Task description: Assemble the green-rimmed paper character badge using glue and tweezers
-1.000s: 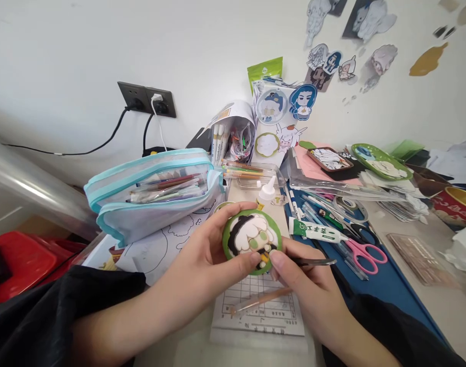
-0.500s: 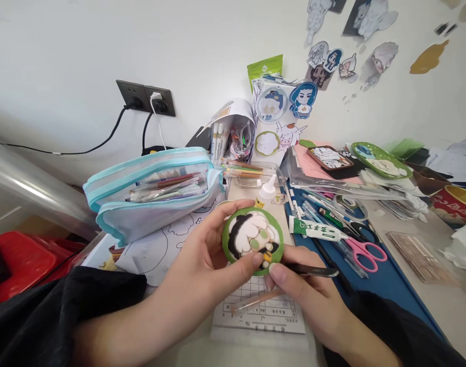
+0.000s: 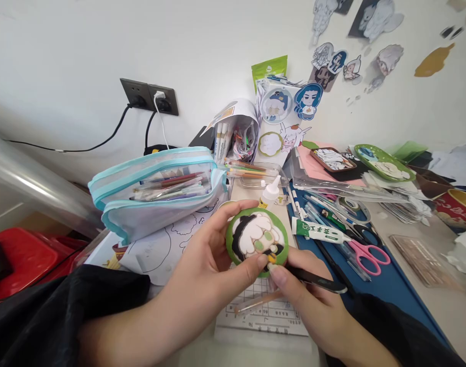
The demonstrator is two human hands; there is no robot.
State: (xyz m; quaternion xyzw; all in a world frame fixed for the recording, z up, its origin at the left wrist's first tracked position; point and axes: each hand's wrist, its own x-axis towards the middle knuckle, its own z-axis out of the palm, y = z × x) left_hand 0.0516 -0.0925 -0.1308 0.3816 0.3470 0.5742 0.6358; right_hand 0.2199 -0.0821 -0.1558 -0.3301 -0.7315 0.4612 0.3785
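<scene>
A round green badge-like disc [image 3: 238, 255] carries a cartoon figure with white hair, a black head covering and green eyes. My left hand [image 3: 221, 267] grips it by the left side, thumb over the lower front and fingers around the back. Black tweezers [image 3: 319, 279] lie across my right hand [image 3: 309, 300], pointing out to the right; their other end is hidden behind the fingers. The right thumb touches the disc's lower right edge. Beneath both hands is a printed paper sheet [image 3: 261, 326] with a slim brown stick [image 3: 256, 304] on it.
A pencil case [image 3: 156, 214] stands at the left, with a glue bottle [image 3: 271, 191] behind the disc. On the blue mat [image 3: 401, 300] at the right are pink-handled scissors [image 3: 370, 255], a green-and-white tube [image 3: 319, 232] and pens. A green tray [image 3: 403, 171] sits farther back.
The view has shifted slightly, so everything sits a little farther right. My right thumb presses slightly higher on the disc's edge, and the tweezers slope down more to the right.
</scene>
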